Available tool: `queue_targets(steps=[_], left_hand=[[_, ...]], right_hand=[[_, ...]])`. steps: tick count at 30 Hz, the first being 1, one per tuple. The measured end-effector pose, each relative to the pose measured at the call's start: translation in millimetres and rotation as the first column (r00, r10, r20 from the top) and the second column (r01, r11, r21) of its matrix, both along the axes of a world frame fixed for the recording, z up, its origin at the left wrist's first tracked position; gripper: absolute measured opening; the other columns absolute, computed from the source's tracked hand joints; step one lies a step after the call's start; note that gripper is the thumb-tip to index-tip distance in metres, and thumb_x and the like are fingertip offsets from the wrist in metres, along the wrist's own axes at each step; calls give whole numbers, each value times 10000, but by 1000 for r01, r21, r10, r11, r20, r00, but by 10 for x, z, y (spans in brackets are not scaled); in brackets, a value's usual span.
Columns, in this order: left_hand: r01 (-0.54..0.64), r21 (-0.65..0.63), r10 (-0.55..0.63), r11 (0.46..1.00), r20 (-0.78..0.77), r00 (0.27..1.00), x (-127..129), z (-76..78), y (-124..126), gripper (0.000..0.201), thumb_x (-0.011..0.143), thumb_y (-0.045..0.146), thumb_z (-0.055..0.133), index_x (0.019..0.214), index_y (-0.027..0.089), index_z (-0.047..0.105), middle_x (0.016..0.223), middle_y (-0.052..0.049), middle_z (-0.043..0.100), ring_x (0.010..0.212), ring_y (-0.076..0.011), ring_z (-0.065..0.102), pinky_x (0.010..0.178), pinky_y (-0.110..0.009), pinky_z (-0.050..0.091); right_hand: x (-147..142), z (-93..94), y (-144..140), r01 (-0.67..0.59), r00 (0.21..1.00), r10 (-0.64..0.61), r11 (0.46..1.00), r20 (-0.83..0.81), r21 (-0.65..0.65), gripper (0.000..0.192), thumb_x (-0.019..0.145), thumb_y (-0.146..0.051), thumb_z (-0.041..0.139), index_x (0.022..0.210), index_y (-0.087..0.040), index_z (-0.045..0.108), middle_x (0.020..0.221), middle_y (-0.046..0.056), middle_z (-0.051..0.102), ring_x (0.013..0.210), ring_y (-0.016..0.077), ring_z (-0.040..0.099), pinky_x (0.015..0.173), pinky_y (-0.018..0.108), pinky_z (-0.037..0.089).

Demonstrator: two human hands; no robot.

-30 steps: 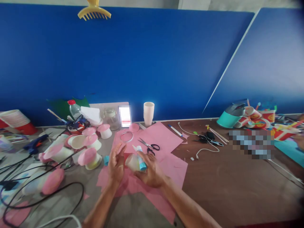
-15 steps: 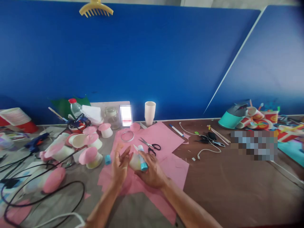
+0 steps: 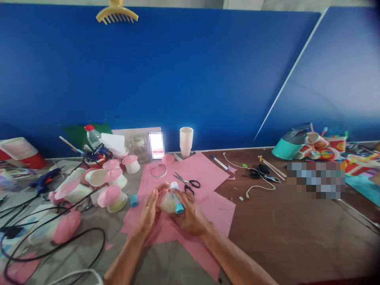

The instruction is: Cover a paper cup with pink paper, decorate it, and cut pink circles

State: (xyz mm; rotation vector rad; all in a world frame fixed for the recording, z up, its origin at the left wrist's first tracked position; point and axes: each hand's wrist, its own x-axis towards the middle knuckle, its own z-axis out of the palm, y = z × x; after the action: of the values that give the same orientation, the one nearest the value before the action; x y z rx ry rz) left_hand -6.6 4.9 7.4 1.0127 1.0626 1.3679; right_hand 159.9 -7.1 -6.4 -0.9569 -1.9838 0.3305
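Note:
Between my hands, above the pink paper [image 3: 212, 213], is a white paper cup [image 3: 166, 202] lying on its side with pink paper at its left end. My left hand [image 3: 151, 209] is closed round that pink-covered end. My right hand [image 3: 191, 213] grips the cup's other side and also holds a glue stick [image 3: 177, 200], its blue base pointing toward me. The tips of some right fingers are hidden behind the cup. Left of my left hand stands a blue glue cap [image 3: 134, 200]. Scissors [image 3: 187, 182] with black handles lie just beyond my hands, blades apart.
Several cups with pink paper tops [image 3: 113, 198] crowd the left, beside a glue gun [image 3: 46, 178] and black cables [image 3: 102, 245]. A stack of white cups [image 3: 186, 142] stands at the back. A marker [image 3: 219, 162], a white cable [image 3: 258, 187] and pliers [image 3: 253, 173] lie right.
My left hand's fingers have closed from a spread pose onto the pink-covered end of the cup. My right hand keeps its hold on the cup and glue stick.

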Motion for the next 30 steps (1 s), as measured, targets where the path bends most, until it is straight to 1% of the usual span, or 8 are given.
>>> queue_targets(steps=[3, 6, 11, 16, 21, 24, 28, 30], left_hand=[[20, 101, -9, 995, -106, 994, -37, -49, -12, 598, 895, 719, 598, 1137, 201, 771, 1281, -151, 753, 1240, -341, 679, 1082, -475, 544], [12, 203, 29, 979, -197, 980, -43, -74, -31, 618, 916, 735, 553, 1152, 208, 774, 1313, -157, 736, 1279, -336, 650, 1144, -480, 493], [1, 239, 60, 971, -247, 967, -52, -112, -45, 579, 965, 693, 508, 1193, 222, 755, 1323, -127, 728, 1278, -309, 648, 1136, -456, 493], [72, 311, 55, 948, -379, 924, -103, -166, -41, 508, 1011, 611, 489, 1256, 241, 736, 1351, -109, 711, 1286, -293, 635, 1141, -453, 475], [83, 383, 87, 920, -405, 910, -75, -138, -9, 424, 1000, 567, 534, 1180, 267, 774, 1306, -103, 725, 1289, -300, 628, 1150, -499, 469], [38, 366, 112, 930, -381, 918, -36, -104, -9, 398, 983, 564, 560, 1121, 272, 792, 1340, -94, 703, 1382, -326, 556, 1199, -531, 419], [8, 282, 83, 959, -309, 947, -21, -103, -31, 449, 955, 541, 620, 1299, 261, 685, 1322, -108, 714, 1314, -330, 612, 1152, -544, 461], [7, 288, 86, 958, -311, 947, -33, -116, -37, 456, 952, 533, 624, 1313, 256, 664, 1316, -121, 718, 1277, -330, 638, 1133, -537, 474]], right_hand=[[-6, 10, -6, 17, 1000, -16, 1000, 5, -10, 709, 825, -298, 759, 1463, -215, 462, 1142, 132, 751, 977, 337, 707, 857, 492, 566], [-8, -2, -1, 15, 1000, -15, 1000, -4, 22, 719, 840, -313, 749, 1482, -206, 445, 1138, 135, 748, 982, 341, 704, 850, 501, 569], [-3, 0, 2, -12, 1000, 12, 999, -8, 53, 699, 871, -357, 726, 1492, -189, 454, 1163, 154, 741, 999, 340, 705, 857, 503, 575], [-5, 17, -8, -15, 999, 17, 997, -29, 81, 691, 893, -336, 707, 1511, -209, 424, 1207, 144, 731, 1035, 320, 698, 888, 490, 571], [-10, 2, -3, -21, 999, 26, 995, -45, 99, 668, 928, -337, 666, 1528, -188, 414, 1218, 167, 732, 1027, 328, 708, 879, 499, 579], [-19, -8, 9, -7, 998, 13, 995, -60, 99, 667, 908, -329, 680, 1511, -182, 435, 1201, 178, 742, 1002, 354, 718, 857, 519, 590], [-28, -8, 13, 7, 999, -3, 998, -53, 69, 682, 887, -306, 697, 1505, -201, 429, 1201, 163, 747, 1007, 357, 725, 865, 522, 597], [-29, -10, 11, 4, 999, -1, 999, -52, 54, 699, 878, -289, 707, 1511, -213, 420, 1230, 170, 740, 1029, 353, 724, 889, 518, 594]])
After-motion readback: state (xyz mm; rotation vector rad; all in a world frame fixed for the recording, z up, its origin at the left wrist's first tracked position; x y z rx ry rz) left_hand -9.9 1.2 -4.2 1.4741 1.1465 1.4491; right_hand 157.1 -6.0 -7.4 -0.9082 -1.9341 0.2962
